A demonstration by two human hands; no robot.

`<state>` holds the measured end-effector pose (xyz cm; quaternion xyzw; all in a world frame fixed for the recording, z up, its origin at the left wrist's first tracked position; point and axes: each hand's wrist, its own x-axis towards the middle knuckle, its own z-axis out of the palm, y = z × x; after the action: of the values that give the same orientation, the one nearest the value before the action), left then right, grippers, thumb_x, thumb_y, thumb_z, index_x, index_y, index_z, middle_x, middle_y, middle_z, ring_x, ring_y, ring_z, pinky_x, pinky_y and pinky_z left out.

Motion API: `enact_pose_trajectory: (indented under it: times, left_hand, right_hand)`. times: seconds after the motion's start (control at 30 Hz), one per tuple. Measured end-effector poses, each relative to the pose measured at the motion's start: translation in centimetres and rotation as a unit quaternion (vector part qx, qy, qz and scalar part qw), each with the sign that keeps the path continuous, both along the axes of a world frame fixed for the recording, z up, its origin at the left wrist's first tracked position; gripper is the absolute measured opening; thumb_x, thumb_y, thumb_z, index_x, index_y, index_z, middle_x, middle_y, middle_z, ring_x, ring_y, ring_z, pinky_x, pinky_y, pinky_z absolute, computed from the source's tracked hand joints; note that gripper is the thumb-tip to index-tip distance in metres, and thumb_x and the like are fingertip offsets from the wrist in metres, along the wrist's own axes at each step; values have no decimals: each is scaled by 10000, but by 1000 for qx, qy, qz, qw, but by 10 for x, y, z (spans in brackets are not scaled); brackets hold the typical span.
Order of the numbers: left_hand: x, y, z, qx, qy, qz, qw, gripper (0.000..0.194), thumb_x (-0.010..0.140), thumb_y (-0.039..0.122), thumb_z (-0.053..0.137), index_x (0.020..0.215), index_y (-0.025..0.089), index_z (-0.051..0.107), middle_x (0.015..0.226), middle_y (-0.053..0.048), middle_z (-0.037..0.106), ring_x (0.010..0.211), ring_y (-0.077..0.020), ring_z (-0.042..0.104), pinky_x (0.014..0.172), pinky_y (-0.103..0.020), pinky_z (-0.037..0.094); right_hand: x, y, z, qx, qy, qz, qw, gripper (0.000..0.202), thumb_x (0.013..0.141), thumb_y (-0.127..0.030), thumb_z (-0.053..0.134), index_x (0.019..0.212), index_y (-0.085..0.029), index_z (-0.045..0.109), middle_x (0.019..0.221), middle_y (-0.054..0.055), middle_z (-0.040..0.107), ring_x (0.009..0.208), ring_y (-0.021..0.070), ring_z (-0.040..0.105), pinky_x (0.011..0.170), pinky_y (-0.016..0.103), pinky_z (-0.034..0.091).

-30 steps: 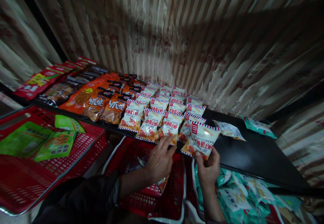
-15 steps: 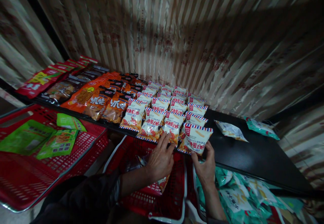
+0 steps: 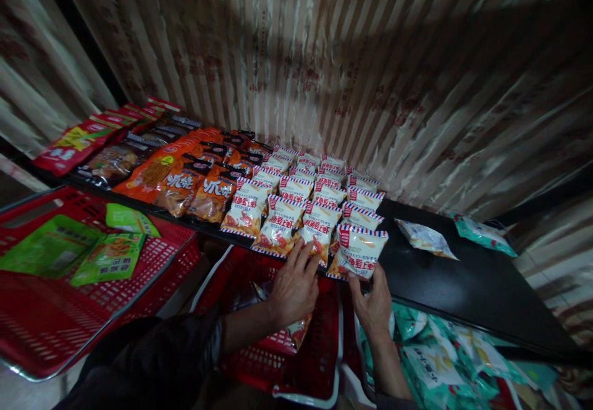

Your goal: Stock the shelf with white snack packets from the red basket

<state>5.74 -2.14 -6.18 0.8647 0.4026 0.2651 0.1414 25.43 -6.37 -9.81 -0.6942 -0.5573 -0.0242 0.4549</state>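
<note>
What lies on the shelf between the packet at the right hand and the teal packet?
In the head view, one loose white packet lies there, on the black shelf.

Sealed white snack bag [image 3: 360, 249], red-lettered, striped red-blue along edges, is held tilted at black shelf [image 3: 440, 286] front edge; matching bag [image 3: 319, 226] is laid along same edge.

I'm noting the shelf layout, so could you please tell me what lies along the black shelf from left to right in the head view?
Red packets, dark see-through packets, orange packets, rows of white packets with striped edges, a lone white packet, a teal packet.
</note>
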Motion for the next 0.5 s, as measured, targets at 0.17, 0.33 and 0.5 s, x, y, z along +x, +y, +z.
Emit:
enact_pose_trajectory:
  times: [0.17,0.33,0.5]
  left_hand:
    - [-1,5,-1,-5,-5,10,1000,512,812,87,491,1323,80,500,1499,-211,366,1393,-357,340,1109,-551,399]
    - [-2,8,-3,-10,-2,-3,1000,488,829,81,468,1310,8,497,1476,-257,369,1373,-378,343,1101,-550,401]
    - [1,8,-3,-33,-20,-3,999,504,819,74,485,1318,5,485,1477,-267,361,1386,-376,328,1106,-557,389]
  right_hand:
    - [1,0,-1,-5,7,-2,1000,505,856,-494,543,1222,-147,539,1121,159,647,969,274,639,820,437,522]
    - [0,0,2,1,14,-8,1000,483,846,-501,549,1196,-168,546,1097,138,643,958,269,628,818,430,512]
    - [0,-1,5,-13,32,-17,999,461,832,-503,558,1150,-169,555,1063,126,644,888,254,625,771,401,506]
